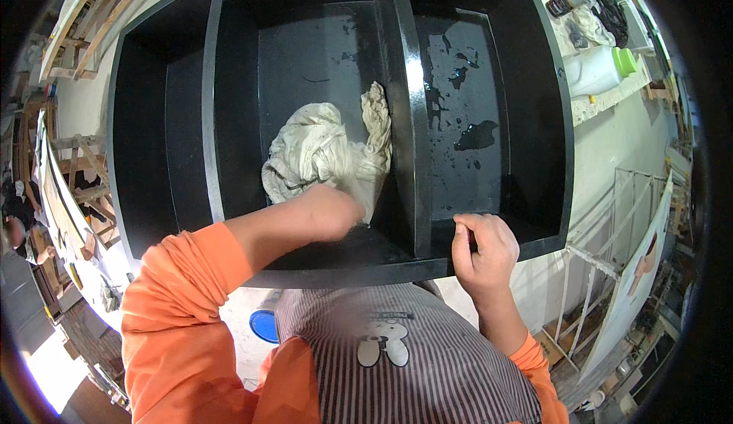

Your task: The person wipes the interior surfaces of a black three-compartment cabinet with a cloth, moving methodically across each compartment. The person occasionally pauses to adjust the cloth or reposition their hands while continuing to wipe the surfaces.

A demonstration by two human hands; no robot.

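A black wooden box (336, 275) with three compartments lies open side up in front of me. In its middle compartment is a crumpled off-white cloth rag (309, 145), one twisted end lying along the right divider. My left hand (332, 212), blurred, is closed on the near part of this rag; its fingers are mostly hidden. At the near edge of the right compartment, my right hand (487, 250) has its fingers curled over the box's rim. Dark wet patches (476, 136) and drops spot the floor of the right compartment.
To the right, a white bottle with a green cap (603, 71) lies on a ledge by a dark spray can (566, 1). A white metal rack (588, 294) stands lower right. Below the box shows a blue-lidded container (264, 326). Wooden frames (95, 23) stand at the upper left.
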